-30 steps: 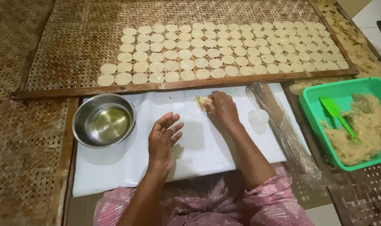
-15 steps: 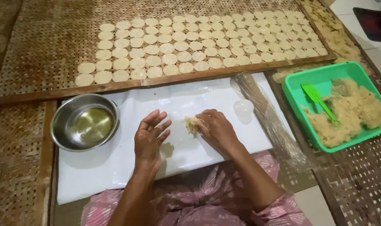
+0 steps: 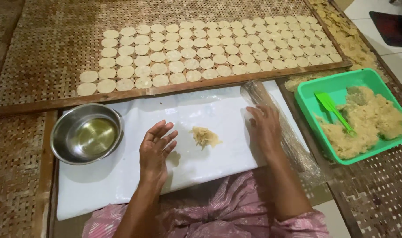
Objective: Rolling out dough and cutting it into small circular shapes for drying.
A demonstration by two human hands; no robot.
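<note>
- On the white sheet (image 3: 121,185) in front of you, a small lump of dough (image 3: 205,136) lies loose, between your two hands and touching neither
- Your left hand (image 3: 155,152) rests flat on the sheet just left of the lump, fingers spread wide, holding nothing
- Your right hand (image 3: 265,128) lies palm down at the sheet's right edge, fingers loosely open, touching the plastic roll (image 3: 293,145) that runs along that edge
- A steel bowl (image 3: 87,139) with a little oil sits at the sheet's left end, near your left hand
- A green tub (image 3: 315,88) of dough stands well to the right, a green spatula (image 3: 333,110) stuck in it
- Beyond the sheet, a woven tray (image 3: 55,48) carries rows of flat round discs (image 3: 201,50), laid side by side
- A pink cloth (image 3: 218,207) covers your lap below the sheet
</note>
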